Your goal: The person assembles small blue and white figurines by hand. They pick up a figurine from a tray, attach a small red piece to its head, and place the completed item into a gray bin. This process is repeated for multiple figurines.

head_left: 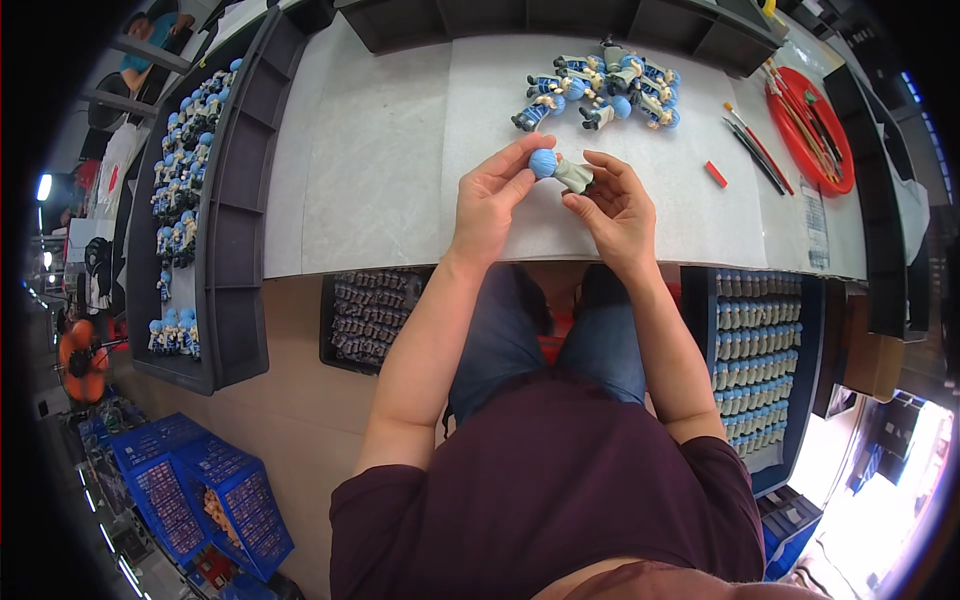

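Observation:
Between my two hands, over the front part of the white table (pixel 370 190), is a small figurine (pixel 574 175) with a blue head and a pale grey-green body. My left hand (pixel 492 190) pinches its head between thumb and fingers. At the body's lower end, the thumb and fingers of my right hand (pixel 617 205) close around the dark base. Just beyond them lies a loose pile of similar figurines (pixel 620 85), blue-haired, several with dark blue and black clothing.
Brushes (pixel 755 150) and a red tray (pixel 847 160) of tools lie right, near a small red block (pixel 716 174). Dark crates border the table: a left crate (pixel 235 200) of figurines, a back crate (pixel 480 22). Below the right edge sits a bin (pixel 805 400) with rows of figurines.

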